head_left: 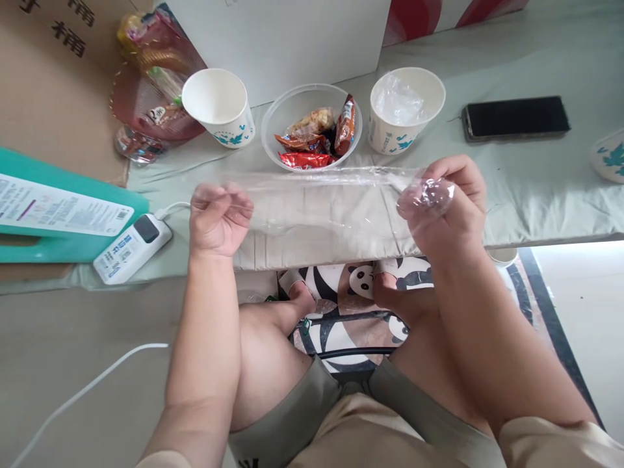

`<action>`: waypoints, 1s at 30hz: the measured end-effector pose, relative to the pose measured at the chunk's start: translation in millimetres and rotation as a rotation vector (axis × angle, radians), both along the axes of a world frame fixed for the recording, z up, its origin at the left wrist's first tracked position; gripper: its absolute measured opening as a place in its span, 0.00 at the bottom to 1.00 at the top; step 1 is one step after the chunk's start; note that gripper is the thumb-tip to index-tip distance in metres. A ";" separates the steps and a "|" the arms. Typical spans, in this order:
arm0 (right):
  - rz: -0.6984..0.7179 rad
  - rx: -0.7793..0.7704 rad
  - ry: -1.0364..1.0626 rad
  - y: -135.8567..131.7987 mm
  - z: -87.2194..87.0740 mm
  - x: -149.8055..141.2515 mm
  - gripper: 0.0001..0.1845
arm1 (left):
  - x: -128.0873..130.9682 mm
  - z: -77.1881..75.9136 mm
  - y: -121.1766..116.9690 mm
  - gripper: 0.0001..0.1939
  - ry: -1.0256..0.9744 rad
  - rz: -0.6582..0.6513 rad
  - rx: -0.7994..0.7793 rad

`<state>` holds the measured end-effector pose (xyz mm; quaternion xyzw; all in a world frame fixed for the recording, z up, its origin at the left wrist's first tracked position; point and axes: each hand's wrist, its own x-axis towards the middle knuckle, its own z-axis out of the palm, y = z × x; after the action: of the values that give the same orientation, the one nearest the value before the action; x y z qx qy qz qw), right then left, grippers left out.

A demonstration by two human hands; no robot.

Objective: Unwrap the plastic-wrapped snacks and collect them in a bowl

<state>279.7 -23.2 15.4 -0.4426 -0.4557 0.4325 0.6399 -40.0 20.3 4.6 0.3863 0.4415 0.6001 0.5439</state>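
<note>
A sheet of clear plastic film (pixel 322 201) is stretched between my two hands above the table's front edge. My left hand (pixel 218 221) pinches one end, fingers curled. At the other end, my right hand (pixel 451 211) grips a bunched part of the same film. Just beyond it stands a clear plastic bowl (pixel 270 133) with several wrapped snacks (pixel 309 143) inside. A white paper cup (pixel 409 133) to the bowl's right holds crumpled clear plastic (pixel 400 101). Another white paper cup (pixel 214 97) is on the left, with nothing visible in it.
A black phone (pixel 517 118) lies at the right. On the left are a white power bank (pixel 132 247) with a cable, a green container (pixel 58 205) and a reddish basket (pixel 141 117) of packaged food. A white box (pixel 283 39) stands behind; another paper cup (pixel 611 156) is at the right edge.
</note>
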 end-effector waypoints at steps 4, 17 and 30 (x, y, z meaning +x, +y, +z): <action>-0.024 -0.061 0.009 0.0 5.2 1.6 0.16 | 1.1 4.1 -2.2 0.26 -0.043 -0.050 -0.007; -0.041 -0.350 -0.383 6.6 -10.1 -1.7 0.01 | -2.5 -19.5 19.7 0.29 0.100 0.212 -0.297; -0.119 -0.059 -0.141 -0.4 -11.7 -6.6 0.16 | 7.7 -15.2 8.7 0.15 0.129 0.051 -0.071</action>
<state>273.1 -23.6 3.6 -0.5169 -0.4597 0.3746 0.6174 -32.2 29.0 -10.5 0.3931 0.5063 0.5717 0.5121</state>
